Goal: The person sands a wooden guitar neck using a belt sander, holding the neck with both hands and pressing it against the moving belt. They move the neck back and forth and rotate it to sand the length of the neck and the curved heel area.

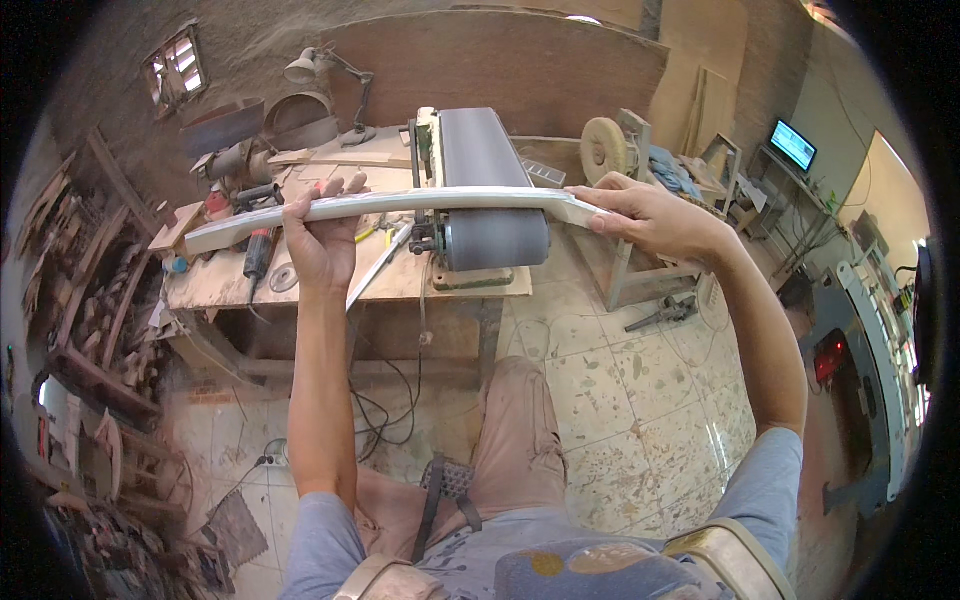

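A long, pale, slightly curved wooden strip [420, 200] runs crosswise in front of me. My left hand [325, 240] grips it left of centre, thumb on the near side and fingers showing behind it. At the narrower right end, my right hand [650, 215] is closed around the strip. Behind and below the strip stands a belt sander with a grey abrasive belt [480, 150] and a front roller [497, 240]. The strip crosses over the belt; I cannot tell whether they touch.
The sander sits on a dusty wooden workbench [390, 290] with an angle grinder [258, 255], a disc [285, 277] and a desk lamp [345, 90]. A round buffing wheel [602, 150] is on the right. Cables [400, 410] lie under the bench. Wood pieces [110, 260] are stacked on the left.
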